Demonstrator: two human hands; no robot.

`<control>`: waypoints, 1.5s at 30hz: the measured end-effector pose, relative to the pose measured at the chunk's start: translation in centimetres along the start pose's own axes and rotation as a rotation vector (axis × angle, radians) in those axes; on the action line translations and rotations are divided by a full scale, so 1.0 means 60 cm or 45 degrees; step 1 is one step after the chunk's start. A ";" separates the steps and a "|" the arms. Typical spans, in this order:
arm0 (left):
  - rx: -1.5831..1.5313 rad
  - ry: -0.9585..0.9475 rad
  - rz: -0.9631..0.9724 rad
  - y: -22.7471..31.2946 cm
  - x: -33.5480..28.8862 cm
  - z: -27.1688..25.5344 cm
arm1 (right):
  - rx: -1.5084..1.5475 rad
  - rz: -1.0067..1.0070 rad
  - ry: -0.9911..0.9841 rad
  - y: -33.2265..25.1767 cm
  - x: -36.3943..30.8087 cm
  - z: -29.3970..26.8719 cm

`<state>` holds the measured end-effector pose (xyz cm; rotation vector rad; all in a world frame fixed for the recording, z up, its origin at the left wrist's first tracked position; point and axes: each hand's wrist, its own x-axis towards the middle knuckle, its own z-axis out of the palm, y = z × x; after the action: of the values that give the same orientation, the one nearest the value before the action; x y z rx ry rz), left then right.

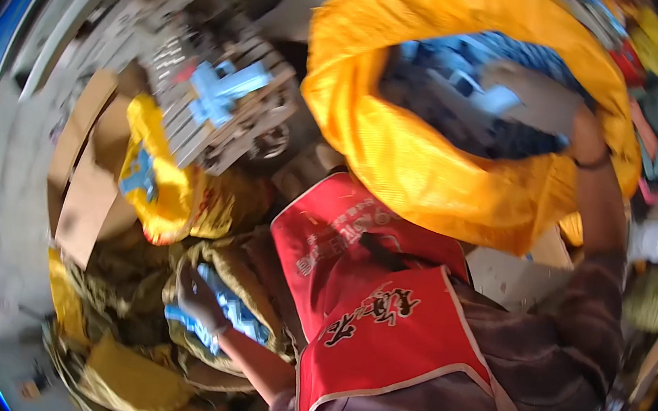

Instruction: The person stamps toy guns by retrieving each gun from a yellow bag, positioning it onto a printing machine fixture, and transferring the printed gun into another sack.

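Your left hand (201,298), gloved in grey, has its grip closed on a bundle of light-blue pieces (223,311) down inside an olive-green woven sack (213,261). Your right hand (537,99), also gloved, reaches into the mouth of one big orange sack (399,157); whether that grip is clenched or released you cannot tell (motion blur smears the fingers). The orange sack is glossy, crinkled, and holds many more blue pieces (457,82). Counting outward: one smaller yellow sack (157,186) at your left, one blue plastic part (225,88) lying on a slatted wooden pallet (192,121), flat brown cardboard sheets (88,178) beside it. A red apron (366,307) covers your front.
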<state>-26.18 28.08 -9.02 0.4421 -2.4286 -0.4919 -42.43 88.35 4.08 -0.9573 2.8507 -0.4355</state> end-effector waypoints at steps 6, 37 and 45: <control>-0.209 -0.008 0.233 0.073 0.101 0.029 | -0.070 0.188 -0.006 -0.063 -0.029 -0.063; -0.693 0.097 -0.102 0.036 0.155 0.044 | 1.094 -0.164 0.066 -0.223 0.446 0.104; -0.543 0.059 -0.431 -0.041 -0.005 -0.018 | 0.124 -0.410 0.309 -0.214 0.476 0.093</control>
<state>-24.79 25.82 -9.47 0.6671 -2.1281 -1.1029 -56.77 60.00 2.43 -1.4410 2.8487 -0.7624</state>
